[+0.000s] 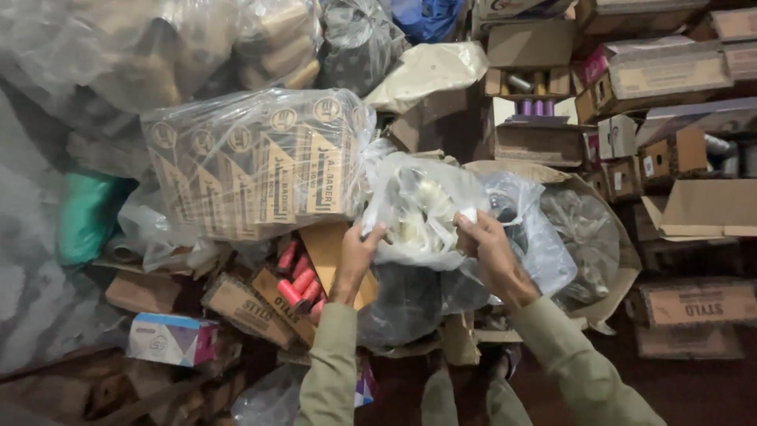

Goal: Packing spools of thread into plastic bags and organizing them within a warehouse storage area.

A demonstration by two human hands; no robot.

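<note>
1. We hold the plastic bag (pixel 422 209) between our left hand (pixel 356 256) and right hand (pixel 489 248).
2. Left of the bag lies the wrapped box bundle (pixel 256 162).
3. Below the bundle sit spools (pixel 300 285).
4. Right of the bag stand cardboard boxes (pixel 686 166).
5. Behind the bag rests an open box (pixel 530 79).

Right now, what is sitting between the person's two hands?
In the head view, a clear plastic bag of pale, whitish items fills the stretch between the left hand and the right hand. Both hands grip its sides.
</note>
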